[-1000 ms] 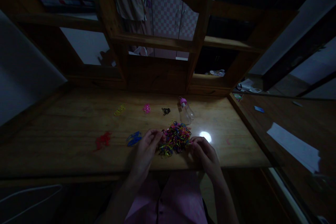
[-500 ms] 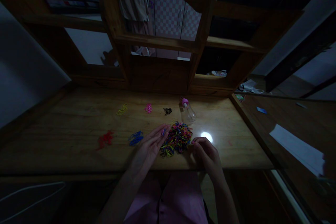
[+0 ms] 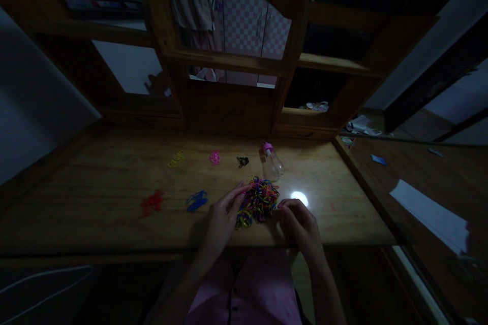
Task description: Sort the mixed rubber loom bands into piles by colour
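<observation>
A tangled pile of multicoloured rubber bands [image 3: 262, 198] lies on the wooden desk [image 3: 114, 172] in front of me. My left hand [image 3: 224, 213] reaches over the pile's left edge, fingers stretched out and thumb apart from them. At the right edge, my right hand [image 3: 301, 221] is closed, with thumb and fingertips pinched on what looks like a pink rubber band [image 3: 280, 205]. Small single-colour groups of bands lie to the left and behind: blue bands [image 3: 196, 200], red bands [image 3: 152, 203], yellow bands [image 3: 176, 159], pink bands [image 3: 214, 157] and black bands [image 3: 242, 161].
A clear bottle with a pink cap [image 3: 272, 162] lies just behind the pile. A wooden shelf unit [image 3: 232, 106] rises at the back of the desk. White paper sheets [image 3: 430, 216] and a blue card [image 3: 378, 159] rest on the surface to the right.
My left hand has turned from a flat, palm-showing pose to palm-down, its fingers now at the pile's left edge. The right hand stays nearly still.
</observation>
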The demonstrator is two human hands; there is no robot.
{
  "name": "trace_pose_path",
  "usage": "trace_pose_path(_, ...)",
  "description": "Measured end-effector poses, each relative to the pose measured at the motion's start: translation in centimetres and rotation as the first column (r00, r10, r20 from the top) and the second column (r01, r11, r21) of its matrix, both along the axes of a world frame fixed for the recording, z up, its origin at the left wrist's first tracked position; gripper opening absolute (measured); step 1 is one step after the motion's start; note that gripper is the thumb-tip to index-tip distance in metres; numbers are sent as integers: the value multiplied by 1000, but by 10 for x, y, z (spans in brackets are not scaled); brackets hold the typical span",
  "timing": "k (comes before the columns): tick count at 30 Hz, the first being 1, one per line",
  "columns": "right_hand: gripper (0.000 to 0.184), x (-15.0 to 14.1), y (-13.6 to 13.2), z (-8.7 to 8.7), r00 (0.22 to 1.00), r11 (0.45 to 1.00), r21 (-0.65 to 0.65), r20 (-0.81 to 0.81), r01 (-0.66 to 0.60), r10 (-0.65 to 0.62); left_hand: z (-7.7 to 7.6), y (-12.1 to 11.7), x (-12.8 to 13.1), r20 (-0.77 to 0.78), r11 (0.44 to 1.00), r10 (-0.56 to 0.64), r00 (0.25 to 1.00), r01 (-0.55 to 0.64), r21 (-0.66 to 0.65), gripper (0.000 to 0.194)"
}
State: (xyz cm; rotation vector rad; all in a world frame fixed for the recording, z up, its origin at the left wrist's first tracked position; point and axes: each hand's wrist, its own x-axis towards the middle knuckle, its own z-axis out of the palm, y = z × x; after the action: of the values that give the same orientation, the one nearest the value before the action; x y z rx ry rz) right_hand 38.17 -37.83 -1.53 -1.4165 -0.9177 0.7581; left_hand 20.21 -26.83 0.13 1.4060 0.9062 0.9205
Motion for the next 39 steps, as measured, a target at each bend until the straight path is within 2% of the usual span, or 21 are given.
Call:
trace_pose_path(2,17,-3,0,4,999,999,3,29,44,-44,3,-3,1,70,999,-14,997,17,-39,25)
trace_pose_path(4,13,-9,-3,12,984,989,38,103,141,-144,6,-9,4,239,981,-25,971,70,-181,27)
trace_pose_path(6,7,-18,-6,22,950,972,107,214,208,-227,6,-16,7,431,921,-23,902,186,-342,29)
trace_pose_path(8,5,-29,-7,32,915,970,181,342,162,-216,6,-24,11,541,862,-41,840,303,-406,31)
trace_pose_path(9,9,-34,-7,36,893,972,211,409,107,-187,6,-28,13,535,863,-92,840,335,-377,32)
trace_pose_path(11,16,-42,-4,42,834,974,227,541,-21,-109,6,-33,15,416,906,-229,880,349,-238,38)
trace_pose_path(13,19,-48,0,45,769,979,169,638,-110,-24,9,-36,16,246,934,-318,915,348,-87,41)
trace_pose_path(15,17,-50,2,46,732,989,98,681,-114,17,13,-36,14,146,939,-339,929,344,-7,41)
trace_pose_path(17,12,-50,1,49,737,995,81,676,-57,-13,19,-34,10,184,947,-302,935,317,-58,41)
trace_pose_path(19,7,-48,-3,51,761,994,104,644,13,-77,26,-30,4,354,929,-156,922,258,-264,44)
trace_pose_path(20,6,-46,-4,52,777,992,120,619,46,-111,29,-26,1,440,892,-50,897,238,-384,47)
trace_pose_path(22,7,-40,-6,52,811,984,141,561,107,-168,34,-13,-6,542,805,143,828,221,-550,49)
trace_pose_path(23,9,-37,-5,49,828,980,141,526,139,-193,36,-3,-10,564,788,197,802,213,-578,48)
trace_pose_path(27,17,-21,0,28,886,967,84,388,242,-255,36,58,-26,633,768,352,689,174,-616,42)
trace_pose_path(29,20,-15,2,16,900,960,50,339,275,-275,34,91,-31,635,746,470,614,108,-657,39)
trace_pose_path(31,22,-11,2,6,907,953,6,304,304,-292,31,119,-32,601,759,508,617,8,-651,35)
trace_pose_path(34,24,-7,0,1,922,952,-50,268,303,-280,24,144,-26,513,784,498,699,-111,-610,31)
trace_pose_path(36,26,-7,-1,1,932,957,-62,253,284,-260,19,152,-20,467,795,481,742,-144,-590,29)
trace_pose_path(39,27,-6,-1,2,939,961,-62,239,271,-249,14,155,-15,452,805,473,757,-163,-570,25)
